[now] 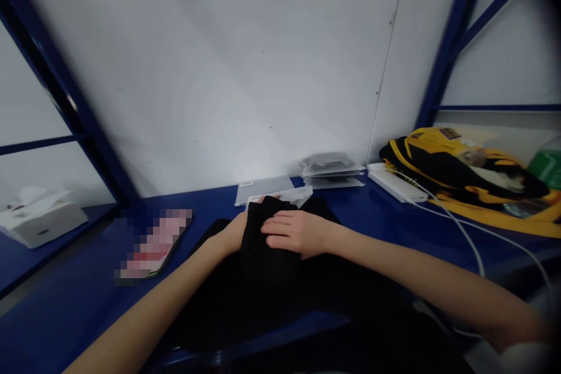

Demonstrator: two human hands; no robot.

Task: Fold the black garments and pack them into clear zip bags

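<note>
A folded piece of black cloth [269, 257] stands bunched up in the middle, between my two hands. My left hand [239, 231] grips it from the left and from behind; most of its fingers are hidden by the fabric. Across the near right side of the cloth lies my right hand [293, 232], its fingers bent over the fold and its thumb out of sight. Just behind the cloth, a whitish plastic bag [302, 194] shows at the top; whether a hand touches it, I cannot tell. More black fabric [322, 210] spreads around and below on the blue table.
Behind the hands lie a flat clear bag [267, 188] and a stack of packed plastic bags [331, 170]. To the right are a white power bank [397, 186] with cables and a yellow-black bag [468, 169]. A phone [160, 242] and tissue box [44, 222] are left.
</note>
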